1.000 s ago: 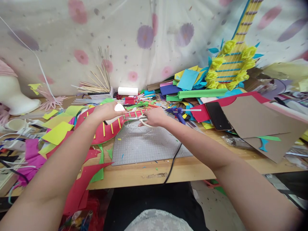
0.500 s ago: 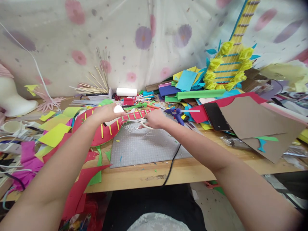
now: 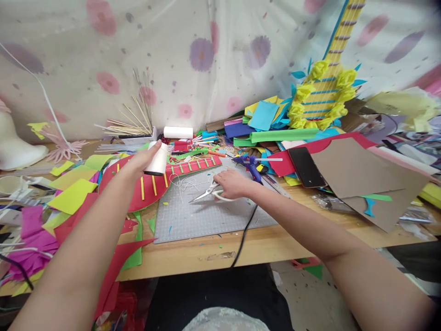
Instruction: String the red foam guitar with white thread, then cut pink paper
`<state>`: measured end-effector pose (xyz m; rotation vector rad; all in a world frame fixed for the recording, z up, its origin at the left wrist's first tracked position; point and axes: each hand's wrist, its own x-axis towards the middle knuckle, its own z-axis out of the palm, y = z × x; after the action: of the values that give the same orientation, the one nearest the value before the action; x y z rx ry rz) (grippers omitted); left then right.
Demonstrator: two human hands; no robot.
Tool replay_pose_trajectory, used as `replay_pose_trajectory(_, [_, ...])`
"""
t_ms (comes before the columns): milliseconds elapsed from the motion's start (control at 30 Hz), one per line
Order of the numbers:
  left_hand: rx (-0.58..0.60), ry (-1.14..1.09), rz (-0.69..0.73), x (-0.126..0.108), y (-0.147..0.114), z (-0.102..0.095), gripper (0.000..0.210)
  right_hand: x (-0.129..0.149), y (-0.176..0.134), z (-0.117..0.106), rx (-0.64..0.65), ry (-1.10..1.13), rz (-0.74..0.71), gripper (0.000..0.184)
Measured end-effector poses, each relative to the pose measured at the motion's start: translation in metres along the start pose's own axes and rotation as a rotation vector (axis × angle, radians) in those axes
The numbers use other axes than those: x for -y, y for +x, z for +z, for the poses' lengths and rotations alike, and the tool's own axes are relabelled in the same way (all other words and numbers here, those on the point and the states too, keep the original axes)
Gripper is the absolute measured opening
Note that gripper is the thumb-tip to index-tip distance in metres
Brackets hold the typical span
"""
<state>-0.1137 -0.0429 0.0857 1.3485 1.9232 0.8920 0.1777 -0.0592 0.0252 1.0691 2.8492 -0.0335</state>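
My left hand (image 3: 146, 158) is closed around a white spool of thread (image 3: 157, 158), held over the body of a red paper guitar (image 3: 134, 189). Yellow strips cross the guitar's body and green ones its neck, and thin white strings run along it. In my right hand (image 3: 230, 184) is a pair of white-handled scissors (image 3: 206, 191), blades apart and pointing left above the grey cutting mat (image 3: 189, 220). A loose tangle of white thread (image 3: 184, 184) lies beside the guitar's neck.
Right of the mat rest a blue glue gun (image 3: 253, 168), its black cord (image 3: 245, 236) and a dark phone (image 3: 306, 167). Brown cardboard (image 3: 361, 170) covers the right side. A yellow paper guitar (image 3: 322, 92) leans at the back. Coloured paper scraps (image 3: 74, 197) crowd the left.
My right hand has drawn the scissors away from the guitar's neck, toward me and rightward. My left hand has moved left with the spool, which now shows more upright.
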Motion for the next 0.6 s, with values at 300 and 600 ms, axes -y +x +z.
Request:
replay_pose_trajectory(300, [0.044, -0.674, -0.197, -0.002, 0.018, 0.007, 0.024, -0.024, -0.022, 0.02, 0.008, 0.284, 0.049, 0.041])
replay_pose_trajectory(600, [-0.26, -0.221, 0.047, 0.002, 0.092, 0.003, 0.06, -0.025, -0.026, 0.05, -0.258, 0.539, 0.185, 0.025])
